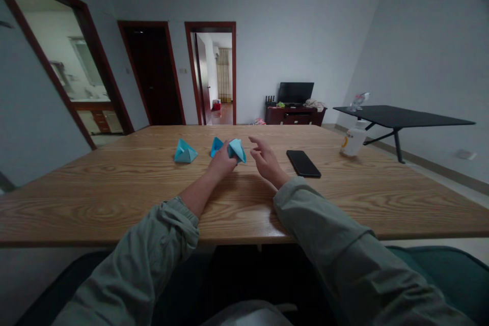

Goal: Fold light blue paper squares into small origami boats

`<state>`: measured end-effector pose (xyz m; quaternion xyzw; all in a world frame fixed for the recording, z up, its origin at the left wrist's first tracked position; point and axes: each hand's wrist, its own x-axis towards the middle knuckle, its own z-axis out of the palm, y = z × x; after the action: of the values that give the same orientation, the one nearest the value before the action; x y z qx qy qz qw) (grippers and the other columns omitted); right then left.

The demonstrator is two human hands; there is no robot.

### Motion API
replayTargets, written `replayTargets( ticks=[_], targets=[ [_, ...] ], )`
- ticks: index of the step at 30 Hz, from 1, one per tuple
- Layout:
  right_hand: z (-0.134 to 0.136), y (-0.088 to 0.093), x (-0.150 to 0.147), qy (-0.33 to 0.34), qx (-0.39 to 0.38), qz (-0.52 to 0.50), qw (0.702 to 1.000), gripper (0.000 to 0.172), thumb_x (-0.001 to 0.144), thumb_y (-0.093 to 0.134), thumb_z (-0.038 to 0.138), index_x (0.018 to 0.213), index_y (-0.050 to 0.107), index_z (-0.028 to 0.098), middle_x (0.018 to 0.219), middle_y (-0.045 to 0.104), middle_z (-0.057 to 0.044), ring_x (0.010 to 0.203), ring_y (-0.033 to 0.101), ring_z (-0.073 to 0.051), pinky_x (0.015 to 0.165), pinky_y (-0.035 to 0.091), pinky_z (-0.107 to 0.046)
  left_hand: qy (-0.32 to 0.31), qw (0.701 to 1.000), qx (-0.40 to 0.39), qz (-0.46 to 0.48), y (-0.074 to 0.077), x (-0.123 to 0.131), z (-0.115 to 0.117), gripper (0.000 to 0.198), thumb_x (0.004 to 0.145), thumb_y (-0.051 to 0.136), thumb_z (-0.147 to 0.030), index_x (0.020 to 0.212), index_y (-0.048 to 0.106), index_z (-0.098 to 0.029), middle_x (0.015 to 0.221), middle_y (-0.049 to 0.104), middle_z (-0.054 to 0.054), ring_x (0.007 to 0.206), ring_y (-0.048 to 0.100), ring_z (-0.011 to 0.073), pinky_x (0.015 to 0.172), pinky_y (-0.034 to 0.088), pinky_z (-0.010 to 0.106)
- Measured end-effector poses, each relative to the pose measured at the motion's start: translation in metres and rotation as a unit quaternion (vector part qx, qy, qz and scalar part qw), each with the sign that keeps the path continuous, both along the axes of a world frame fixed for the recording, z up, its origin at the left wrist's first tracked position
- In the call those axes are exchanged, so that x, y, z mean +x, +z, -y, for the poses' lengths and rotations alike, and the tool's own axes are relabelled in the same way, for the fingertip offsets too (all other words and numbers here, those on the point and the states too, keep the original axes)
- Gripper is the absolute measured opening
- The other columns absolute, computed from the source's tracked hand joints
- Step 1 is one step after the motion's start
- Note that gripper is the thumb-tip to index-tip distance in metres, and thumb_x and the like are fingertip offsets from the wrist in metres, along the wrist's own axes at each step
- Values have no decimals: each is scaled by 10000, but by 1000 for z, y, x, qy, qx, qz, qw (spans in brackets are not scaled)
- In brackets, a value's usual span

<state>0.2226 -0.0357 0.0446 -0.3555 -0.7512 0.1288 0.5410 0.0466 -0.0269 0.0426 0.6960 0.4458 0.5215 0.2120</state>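
Between the fingers of my left hand (223,159) is a light-blue folded paper piece (237,150), held just above the wooden table (237,209). My right hand (264,159) is to the right of that paper, apart from it, with its fingers spread and nothing in them. Partly hidden behind my left hand, a darker blue folded paper piece (216,145) rests on the table. Farther left stands another light-blue folded paper piece (185,152), shaped like a small pyramid.
A black phone (303,163) lies on the table to the right of my right hand. Beyond it stands a white container (353,141) near the right side. A black table (405,115) is past the right edge, and a television (296,92) sits on a cabinet at the back.
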Motion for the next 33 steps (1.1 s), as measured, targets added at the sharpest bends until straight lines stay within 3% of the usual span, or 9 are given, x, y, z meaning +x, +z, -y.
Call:
replayTargets(
  ticks=[3,5,14,20,23,27,30,33],
  targets=[
    [10,1,-9,39,24,74,996,585,823,549,281,1394,438,220,1288,541,-117,983,595,-220,792,515,-347,81,990,31,-109,8,3,9,624,746,611,-155,1346,461,-238,1126,665,96,975,651,281,844,498,375],
    [10,-1,-16,31,25,85,996,640,798,569,249,1416,406,219,1283,550,-114,987,599,-215,821,514,-349,98,984,36,-146,12,7,14,615,773,578,-155,1366,440,-241,1139,665,97,992,650,288,857,490,374],
    [-3,-4,-19,-64,33,49,996,496,788,540,170,1284,538,198,1156,652,-82,998,614,-214,889,483,-355,83,977,65,-183,13,19,17,548,838,492,-155,1374,437,-252,1241,633,66,1051,636,231,918,470,323],
    [-2,0,-14,-118,4,54,992,439,781,525,138,1215,576,179,1071,685,-86,943,635,-223,851,488,-349,84,979,69,-171,15,14,17,540,790,464,-75,1299,517,-249,1146,674,57,1017,638,229,927,473,339],
    [-5,-1,-9,-136,7,72,988,432,779,509,120,1199,594,170,1080,681,-100,952,628,-234,859,483,-364,57,988,73,-125,12,8,9,499,750,464,-48,1192,608,-228,1115,679,66,1028,623,242,941,474,369],
    [-7,-4,-1,-109,13,90,990,401,777,493,105,1137,647,193,1062,688,-80,957,623,-227,885,473,-372,-10,999,-24,22,4,0,-6,352,697,498,-67,961,702,-178,961,691,71,875,641,228,782,555,371],
    [-7,-5,4,-61,16,96,993,400,780,497,107,1129,667,204,1088,686,-71,993,615,-216,916,463,-368,-46,983,-104,142,3,-4,-12,273,668,524,-80,875,690,-147,900,664,62,795,629,191,666,579,340],
    [-6,-6,5,-28,20,99,995,404,803,513,139,1177,656,200,1140,673,-79,1027,607,-214,931,454,-364,-70,953,-147,254,5,-8,-12,267,684,564,-107,934,648,-151,856,636,35,735,621,140,664,578,313]
  ],
)
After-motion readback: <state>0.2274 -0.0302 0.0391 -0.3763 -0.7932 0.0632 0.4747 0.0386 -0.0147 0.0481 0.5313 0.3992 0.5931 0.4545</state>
